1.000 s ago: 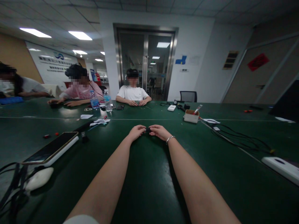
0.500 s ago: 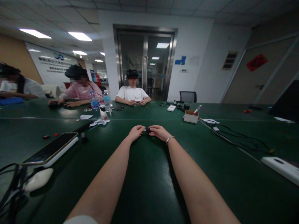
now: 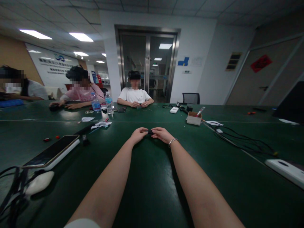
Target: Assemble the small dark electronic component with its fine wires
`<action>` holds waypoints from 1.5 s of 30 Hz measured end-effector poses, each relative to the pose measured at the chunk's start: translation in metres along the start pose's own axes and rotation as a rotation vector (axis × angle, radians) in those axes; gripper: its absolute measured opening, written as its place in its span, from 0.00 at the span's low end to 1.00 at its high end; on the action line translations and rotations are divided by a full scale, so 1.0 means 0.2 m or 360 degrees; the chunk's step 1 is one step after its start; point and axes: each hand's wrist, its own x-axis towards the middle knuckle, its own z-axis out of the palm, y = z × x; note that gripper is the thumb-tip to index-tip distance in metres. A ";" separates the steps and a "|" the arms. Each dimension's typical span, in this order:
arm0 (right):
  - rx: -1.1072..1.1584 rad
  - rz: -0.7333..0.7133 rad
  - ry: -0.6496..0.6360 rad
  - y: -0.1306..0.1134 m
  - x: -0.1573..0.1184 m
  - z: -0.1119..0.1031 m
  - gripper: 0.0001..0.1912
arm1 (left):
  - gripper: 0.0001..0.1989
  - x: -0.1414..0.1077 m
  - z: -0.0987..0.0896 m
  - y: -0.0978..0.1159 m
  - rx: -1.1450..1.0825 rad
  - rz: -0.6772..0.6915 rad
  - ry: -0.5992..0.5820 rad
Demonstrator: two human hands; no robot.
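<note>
A small black object (image 3: 150, 132) is held between my two hands, just above the green table (image 3: 152, 183). It is too small and dark for me to tell its kind. My left hand (image 3: 139, 135) pinches its left end with closed fingers. On the other side, my right hand (image 3: 162, 135), with a silver bangle at the wrist, grips the right end between thumb and fingers. Most of the object is hidden by the fingertips.
Left of my arms lie a phone (image 3: 54, 151) on a white block, a white mouse (image 3: 40, 183) and black cables. A small box (image 3: 194, 119) stands ahead to the right, near more cables (image 3: 242, 139). Bottles (image 3: 109, 103) and several people are across the table.
My left fingers have shifted slightly right, closer to my right hand, covering the lighter left end of the small black object. My right hand stays nearly still.
</note>
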 end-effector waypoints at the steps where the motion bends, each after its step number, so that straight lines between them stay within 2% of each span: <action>1: -0.0002 -0.0001 0.0002 0.00 0.00 0.00 0.06 | 0.17 0.00 0.00 0.00 0.0003 -0.0004 0.0013; 8: -0.0017 -0.0015 0.0007 0.00 0.00 0.00 0.06 | 0.16 0.00 0.01 0.01 0.0028 -0.0020 -0.0004; 14: -0.0013 -0.0007 -0.0001 0.00 0.00 0.00 0.06 | 0.18 0.01 0.00 -0.02 0.0013 0.0088 -0.0052; 22: -0.0004 -0.0004 -0.0010 0.01 0.00 0.00 0.06 | 0.16 0.01 0.01 0.00 -0.0048 -0.0049 -0.0004; 29: -0.0037 -0.0016 -0.0001 0.01 0.01 -0.01 0.06 | 0.16 -0.02 0.00 0.02 -0.0042 0.0074 -0.0008; 38: -0.0029 -0.0025 -0.0010 0.01 0.00 -0.01 0.06 | 0.16 -0.02 0.01 0.04 -0.0066 0.0003 0.0056; 45: -0.0018 -0.0020 -0.0015 0.01 0.00 0.00 0.06 | 0.18 -0.03 0.00 0.04 -0.0135 0.0063 0.0017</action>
